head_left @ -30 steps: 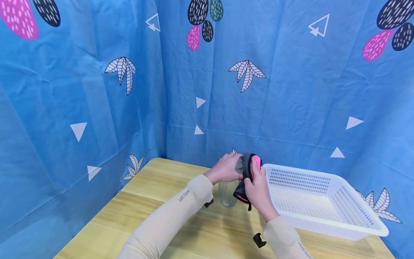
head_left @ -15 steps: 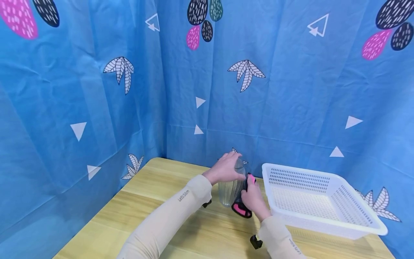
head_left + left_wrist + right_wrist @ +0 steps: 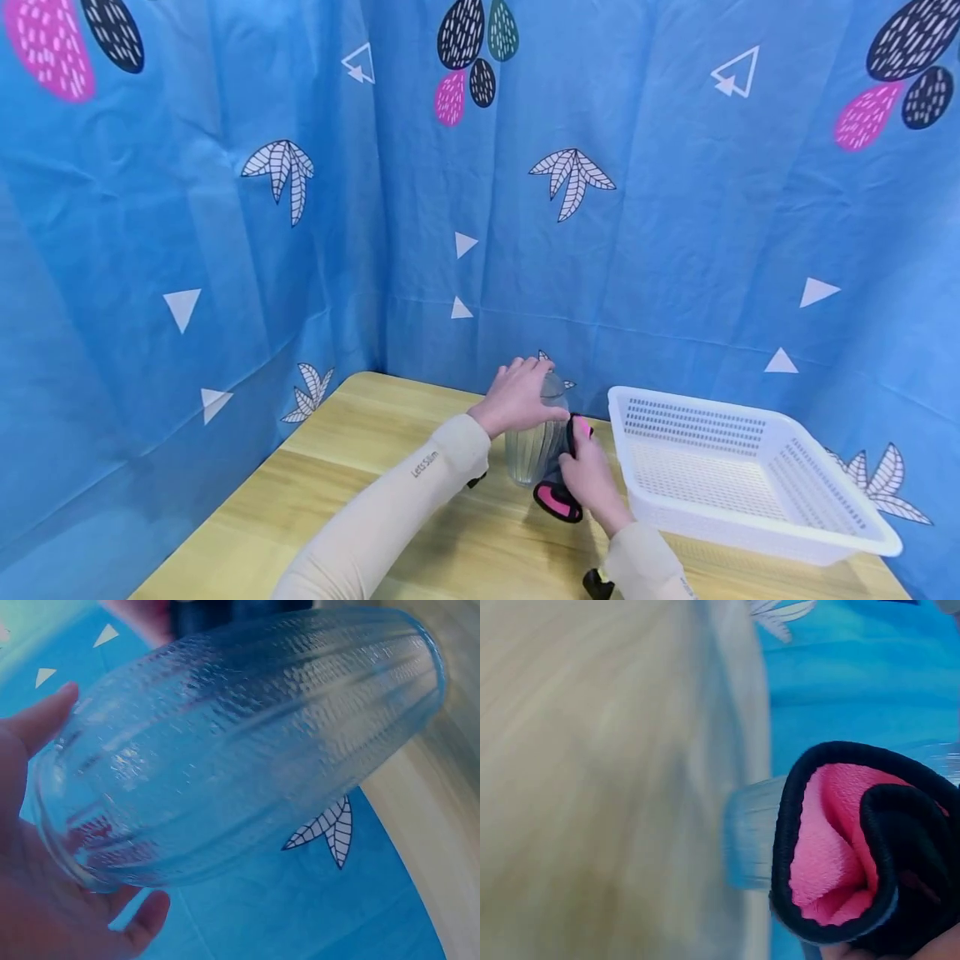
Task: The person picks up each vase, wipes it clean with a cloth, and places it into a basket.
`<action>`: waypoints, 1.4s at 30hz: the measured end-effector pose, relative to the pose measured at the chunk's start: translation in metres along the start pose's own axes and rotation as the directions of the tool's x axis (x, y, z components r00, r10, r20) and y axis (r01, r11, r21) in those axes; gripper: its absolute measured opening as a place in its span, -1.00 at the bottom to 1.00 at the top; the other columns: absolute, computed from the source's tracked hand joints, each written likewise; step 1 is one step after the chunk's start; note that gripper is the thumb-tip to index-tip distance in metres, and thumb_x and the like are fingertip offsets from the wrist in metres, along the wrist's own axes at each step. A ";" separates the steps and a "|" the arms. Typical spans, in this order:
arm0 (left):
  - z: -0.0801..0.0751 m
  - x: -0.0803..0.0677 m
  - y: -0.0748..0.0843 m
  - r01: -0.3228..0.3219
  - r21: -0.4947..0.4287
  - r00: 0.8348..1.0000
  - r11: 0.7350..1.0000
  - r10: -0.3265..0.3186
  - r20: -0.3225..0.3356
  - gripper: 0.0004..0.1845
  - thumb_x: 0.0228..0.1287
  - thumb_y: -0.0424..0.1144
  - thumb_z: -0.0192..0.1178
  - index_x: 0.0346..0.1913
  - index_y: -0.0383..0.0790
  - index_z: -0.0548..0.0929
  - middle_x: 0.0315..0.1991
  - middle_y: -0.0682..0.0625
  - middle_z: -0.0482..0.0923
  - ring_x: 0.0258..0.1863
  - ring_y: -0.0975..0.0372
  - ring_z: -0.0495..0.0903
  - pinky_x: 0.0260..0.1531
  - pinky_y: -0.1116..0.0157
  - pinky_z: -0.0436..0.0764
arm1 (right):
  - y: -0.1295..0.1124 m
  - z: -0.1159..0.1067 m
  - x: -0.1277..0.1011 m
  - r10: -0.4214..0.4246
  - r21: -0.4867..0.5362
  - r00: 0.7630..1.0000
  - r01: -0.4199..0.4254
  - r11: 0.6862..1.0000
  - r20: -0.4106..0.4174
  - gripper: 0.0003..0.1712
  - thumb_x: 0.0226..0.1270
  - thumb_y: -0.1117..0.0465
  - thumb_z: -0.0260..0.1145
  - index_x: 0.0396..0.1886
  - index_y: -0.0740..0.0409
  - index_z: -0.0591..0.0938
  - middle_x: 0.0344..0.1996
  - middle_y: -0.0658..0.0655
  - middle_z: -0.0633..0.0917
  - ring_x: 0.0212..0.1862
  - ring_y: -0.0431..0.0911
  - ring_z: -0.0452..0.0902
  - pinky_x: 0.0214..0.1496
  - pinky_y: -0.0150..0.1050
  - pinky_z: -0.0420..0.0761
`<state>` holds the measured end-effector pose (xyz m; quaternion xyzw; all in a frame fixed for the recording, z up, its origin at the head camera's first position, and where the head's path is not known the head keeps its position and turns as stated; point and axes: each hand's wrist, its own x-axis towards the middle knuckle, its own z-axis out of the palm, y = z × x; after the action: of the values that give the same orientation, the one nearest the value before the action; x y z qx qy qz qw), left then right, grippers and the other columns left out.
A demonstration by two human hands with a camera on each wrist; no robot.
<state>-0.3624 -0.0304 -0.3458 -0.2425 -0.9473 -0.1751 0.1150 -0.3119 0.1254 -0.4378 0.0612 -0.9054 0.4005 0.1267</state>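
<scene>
Two hands worked close together near the middle of the wooden surface (image 3: 420, 533), both arms in pale beige sleeves (image 3: 390, 525). Nearest the viewer, the right hand (image 3: 588, 479) had its grip clamped on a folded cloth (image 3: 558, 498), black on the outside and pink within, and held it against the lower right side of a clear ribbed glass vase (image 3: 534, 446). From the right wrist, the cloth (image 3: 855, 840) showed as a rolled fold with a black edge around pink pile, touching the vase's glass (image 3: 750, 840), with a fingertip just visible at the bottom edge.

Just beyond, the left hand (image 3: 517, 396) sat over the top of the vase, fingers curled round its rim, so its grip was closed on the glass. The vase stood upright on the surface. The left wrist view showed the rim resting in the palm, the thumb (image 3: 45, 716) along one side.

One white perforated plastic basket (image 3: 757, 500) lay to the right, near the vase but apart from it. Farthest back hung a blue patterned cloth backdrop (image 3: 637, 233).
</scene>
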 end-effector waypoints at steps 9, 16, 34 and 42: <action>-0.009 0.000 0.007 -0.040 -0.122 0.994 0.992 0.052 0.100 -0.13 0.19 -0.05 0.42 0.53 -0.05 0.27 0.48 -0.06 0.31 0.45 0.00 0.28 0.39 -0.03 0.33 | -0.039 -0.034 0.009 -0.099 0.065 0.984 0.110 0.992 -0.151 -0.05 0.28 0.44 0.08 0.65 0.09 -0.01 0.26 0.55 0.31 0.19 0.24 0.37 0.20 0.13 0.43; -0.005 0.005 0.002 -0.042 -0.208 0.990 0.977 0.069 0.124 -0.09 0.16 -0.14 0.43 0.55 -0.05 0.22 0.55 0.02 0.20 0.56 0.04 0.11 0.45 -0.01 0.26 | -0.037 -0.031 0.016 -0.073 0.019 0.991 0.076 0.997 -0.110 -0.09 0.33 0.42 0.06 0.64 0.13 -0.02 0.34 0.57 0.25 0.28 0.27 0.34 0.22 0.12 0.43; 0.003 0.000 -0.003 -0.013 -0.222 0.999 0.975 0.022 0.038 -0.18 0.29 0.17 0.29 0.50 -0.07 0.27 0.36 -0.06 0.24 0.32 0.11 0.29 0.28 0.05 0.46 | 0.019 0.017 0.002 0.066 0.015 0.986 -0.069 0.998 0.150 -0.19 0.31 0.41 0.13 0.52 0.53 0.09 0.34 0.60 0.37 0.40 0.34 0.31 0.39 0.23 0.34; -0.003 0.002 0.000 -0.019 -0.081 0.999 0.997 0.021 0.027 -0.17 0.23 0.23 0.32 0.49 0.01 0.34 0.48 0.01 0.31 0.46 0.05 0.26 0.41 -0.04 0.26 | 0.006 -0.003 0.001 0.097 0.236 0.983 -0.132 0.963 0.154 -0.16 0.27 0.48 0.05 0.57 0.43 0.06 0.51 0.47 0.16 0.51 0.31 0.10 0.46 0.17 0.25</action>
<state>-0.3641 -0.0311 -0.3424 -0.2590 -0.9385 -0.2084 0.0936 -0.3132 0.1314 -0.4400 0.0520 -0.8577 0.5106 0.0307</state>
